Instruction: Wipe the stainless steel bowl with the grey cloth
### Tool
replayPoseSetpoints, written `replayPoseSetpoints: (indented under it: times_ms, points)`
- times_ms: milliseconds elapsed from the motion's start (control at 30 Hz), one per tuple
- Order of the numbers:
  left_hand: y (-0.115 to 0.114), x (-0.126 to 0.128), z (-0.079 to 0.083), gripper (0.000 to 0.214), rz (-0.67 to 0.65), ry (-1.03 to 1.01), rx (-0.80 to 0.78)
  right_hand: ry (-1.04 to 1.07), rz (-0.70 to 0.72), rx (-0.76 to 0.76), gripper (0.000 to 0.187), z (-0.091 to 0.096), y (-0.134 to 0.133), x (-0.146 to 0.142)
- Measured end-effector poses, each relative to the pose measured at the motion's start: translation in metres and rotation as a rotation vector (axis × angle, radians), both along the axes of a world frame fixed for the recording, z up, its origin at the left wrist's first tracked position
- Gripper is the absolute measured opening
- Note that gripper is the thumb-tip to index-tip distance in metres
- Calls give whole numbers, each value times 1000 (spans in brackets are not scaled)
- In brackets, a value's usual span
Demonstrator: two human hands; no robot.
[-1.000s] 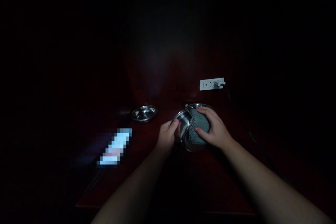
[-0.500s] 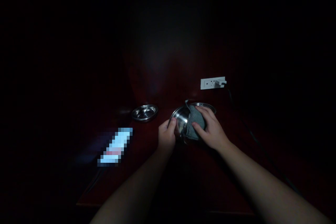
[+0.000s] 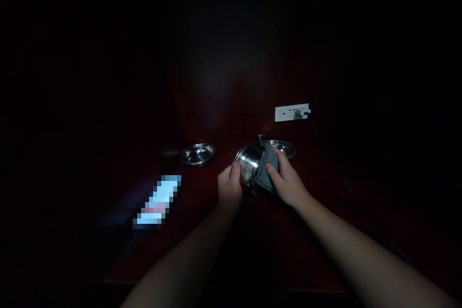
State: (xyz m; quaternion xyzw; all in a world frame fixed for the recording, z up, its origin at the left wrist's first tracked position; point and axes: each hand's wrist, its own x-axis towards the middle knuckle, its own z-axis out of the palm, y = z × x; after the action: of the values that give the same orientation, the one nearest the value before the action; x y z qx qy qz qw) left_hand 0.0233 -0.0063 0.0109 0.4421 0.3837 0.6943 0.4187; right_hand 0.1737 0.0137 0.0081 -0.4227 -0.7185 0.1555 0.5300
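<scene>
The left hand (image 3: 230, 186) grips the steel bowl (image 3: 249, 160) by its left edge, thumb over the rim; the bowl is tilted above the counter (image 3: 197, 202), though whether it touches the surface is too dark to tell. The right hand (image 3: 288, 183) grasps a gray cloth (image 3: 265, 180) against the bowl's right side. Wiping well here likely calls for a firm rim grip, flat, even finger pressure, and the cloth's loose edge gathered in. A steel plate (image 3: 289, 150) lies just behind, so wide strokes could knock it.
</scene>
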Motion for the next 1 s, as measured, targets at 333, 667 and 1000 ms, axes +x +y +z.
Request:
replayPoseSetpoints:
  times_ms: [333, 667, 1000]
  points:
    - [-6, 8, -3, 41, -65, -103, -111, 47, -131, 75, 49, -5, -3, -7]
    - [-8, 12, -5, 48, -127, -190, -157, -41, -277, 201, 47, -2, -4, -8]
    - [-6, 10, -3, 46, -51, -201, -149, 1, -243, 150, 46, -6, 0, -8]
